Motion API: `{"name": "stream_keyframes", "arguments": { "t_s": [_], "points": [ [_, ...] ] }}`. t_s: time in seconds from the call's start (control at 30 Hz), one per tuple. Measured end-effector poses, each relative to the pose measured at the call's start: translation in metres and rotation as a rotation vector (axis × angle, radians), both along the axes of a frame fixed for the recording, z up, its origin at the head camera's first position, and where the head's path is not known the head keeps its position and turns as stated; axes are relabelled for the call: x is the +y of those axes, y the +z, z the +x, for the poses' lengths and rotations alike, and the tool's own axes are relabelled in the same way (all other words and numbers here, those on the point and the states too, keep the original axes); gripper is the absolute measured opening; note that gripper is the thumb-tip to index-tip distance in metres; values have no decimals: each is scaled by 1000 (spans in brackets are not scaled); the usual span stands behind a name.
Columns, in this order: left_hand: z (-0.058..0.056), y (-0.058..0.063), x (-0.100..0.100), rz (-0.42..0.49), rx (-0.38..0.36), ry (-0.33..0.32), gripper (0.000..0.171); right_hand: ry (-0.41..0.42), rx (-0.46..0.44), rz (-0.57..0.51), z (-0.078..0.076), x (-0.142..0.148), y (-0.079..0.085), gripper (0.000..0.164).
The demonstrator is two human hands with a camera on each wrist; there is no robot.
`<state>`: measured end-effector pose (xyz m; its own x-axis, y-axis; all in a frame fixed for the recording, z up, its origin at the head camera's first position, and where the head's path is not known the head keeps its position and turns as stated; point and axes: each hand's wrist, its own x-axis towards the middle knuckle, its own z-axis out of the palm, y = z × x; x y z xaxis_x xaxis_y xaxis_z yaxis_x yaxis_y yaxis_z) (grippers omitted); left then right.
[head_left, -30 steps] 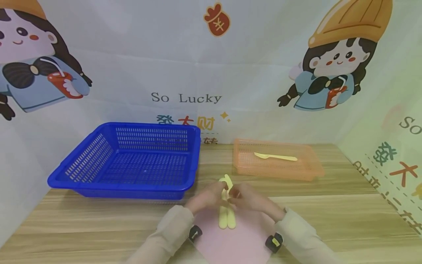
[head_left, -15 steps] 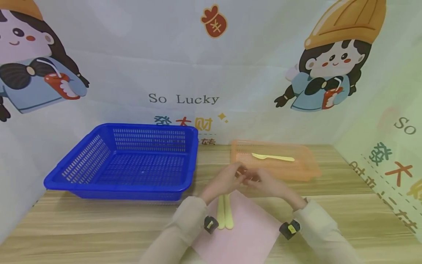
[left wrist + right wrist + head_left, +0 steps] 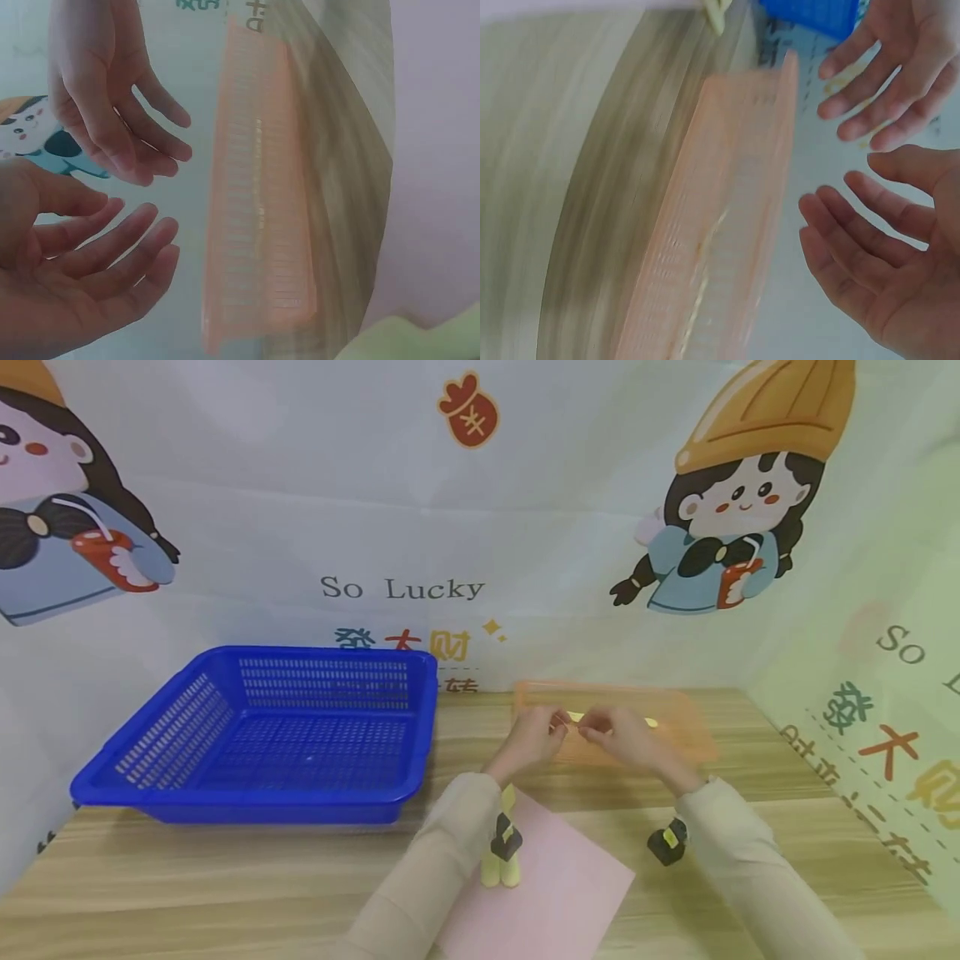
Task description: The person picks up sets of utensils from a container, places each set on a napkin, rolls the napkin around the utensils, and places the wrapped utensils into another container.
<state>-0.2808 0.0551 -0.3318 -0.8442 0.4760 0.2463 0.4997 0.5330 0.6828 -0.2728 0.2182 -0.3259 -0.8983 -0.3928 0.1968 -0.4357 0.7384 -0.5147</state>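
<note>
My left hand [image 3: 534,739] and right hand [image 3: 622,739] hover over the orange basket [image 3: 686,735], fingertips close together. Both wrist views show the fingers loosely bent, and I see nothing held between them. A pale yellow plastic knife [image 3: 651,722] lies in that basket, its middle covered by my hands in the head view. Nearer me, a pair of pale yellow cutlery handles [image 3: 491,872] lie side by side on a pink sheet [image 3: 555,893]. My left wrist's black camera hides their middle, so their kind cannot be told fully.
A large blue basket [image 3: 408,693] stands at the left on the wood-grain table [image 3: 225,893]. Behind everything hangs a printed cloth [image 3: 315,510], which also runs along the right side.
Both hands have left the yellow cutlery on the pink sheet and moved forward and right, over the orange basket. The head view has turned slightly right.
</note>
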Motion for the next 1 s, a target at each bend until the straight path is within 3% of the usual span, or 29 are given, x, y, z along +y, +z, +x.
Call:
{"name": "stream_keyframes", "arguments": {
  "t_s": [0.27,0.5,0.67,0.87,1.0],
  "points": [
    [-21,-9,11,-59,-44,2,21,-114,-14,100,-22,12,-4,25],
    [-35,-17,19,-156,-78,66,22,-194,-94,194,-35,15,-11,39],
    [-43,-29,23,-219,-121,74,25,-242,-148,193,-39,18,-19,42],
    [-47,-35,24,-276,-67,73,14,-246,-171,215,-42,22,-28,44],
    [-48,-36,26,-324,-63,57,31,-232,-166,242,-48,24,-33,41]
  ]
}}
